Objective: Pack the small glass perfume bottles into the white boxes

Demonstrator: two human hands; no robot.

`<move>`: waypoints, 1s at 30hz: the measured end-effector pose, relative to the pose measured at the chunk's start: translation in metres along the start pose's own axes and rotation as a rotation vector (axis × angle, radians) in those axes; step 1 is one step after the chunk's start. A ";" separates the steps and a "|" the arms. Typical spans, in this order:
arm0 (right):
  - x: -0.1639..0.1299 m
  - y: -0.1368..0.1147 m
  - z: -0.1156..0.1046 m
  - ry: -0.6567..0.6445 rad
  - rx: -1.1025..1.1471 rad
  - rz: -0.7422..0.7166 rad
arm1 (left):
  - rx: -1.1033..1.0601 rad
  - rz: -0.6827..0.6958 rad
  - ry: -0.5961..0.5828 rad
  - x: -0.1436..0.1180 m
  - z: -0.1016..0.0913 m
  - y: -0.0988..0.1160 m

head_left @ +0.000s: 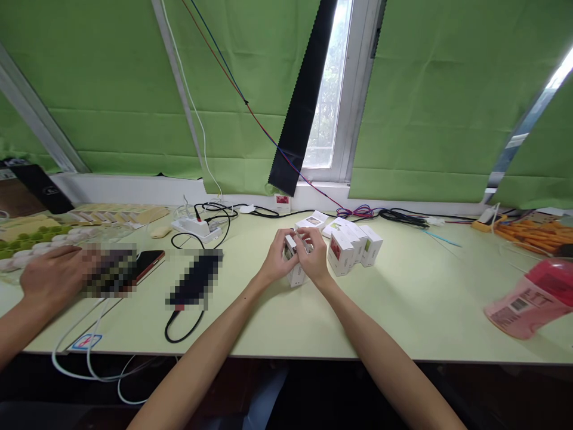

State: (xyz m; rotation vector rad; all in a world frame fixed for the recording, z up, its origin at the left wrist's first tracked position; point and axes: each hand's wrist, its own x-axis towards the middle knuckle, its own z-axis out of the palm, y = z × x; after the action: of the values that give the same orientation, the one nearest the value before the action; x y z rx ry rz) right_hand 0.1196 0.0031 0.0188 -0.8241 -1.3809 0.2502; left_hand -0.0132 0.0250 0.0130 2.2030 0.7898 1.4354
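Observation:
A small white cardboard box (296, 276) stands upright on the table in front of me, its top edge and lower front showing between my hands. Round its left side my left hand (276, 260) is closed, thumb towards the front. My right hand (315, 254) grips the upper right part, its bent fingers at the top edge. The fingers cover much of the box, so I cannot see whether its lid is fully closed. Just to the right stand several similar white boxes (342, 255) with small pictures, and behind my hands lies another white box (312, 219).
A co-worker's hand (56, 276) rests at the left by a phone (147, 263). A cabled dark device (197, 278), a power strip (197, 228) and egg trays (40, 236) lie on the left. At right are a pink canister (530, 298) and orange sticks (537, 233).

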 end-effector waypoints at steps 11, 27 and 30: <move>0.001 0.000 0.000 -0.011 -0.015 0.008 | 0.003 0.008 0.003 0.000 0.000 0.000; 0.001 0.001 0.000 -0.008 0.002 0.019 | 0.010 -0.002 -0.004 0.001 0.000 0.002; 0.001 0.002 0.001 -0.005 0.006 0.017 | 0.016 0.005 0.000 0.001 -0.001 0.002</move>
State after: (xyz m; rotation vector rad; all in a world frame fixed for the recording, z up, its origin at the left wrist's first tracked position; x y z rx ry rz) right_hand 0.1197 0.0050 0.0185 -0.8315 -1.3776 0.2697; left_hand -0.0132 0.0242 0.0148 2.2182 0.7988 1.4361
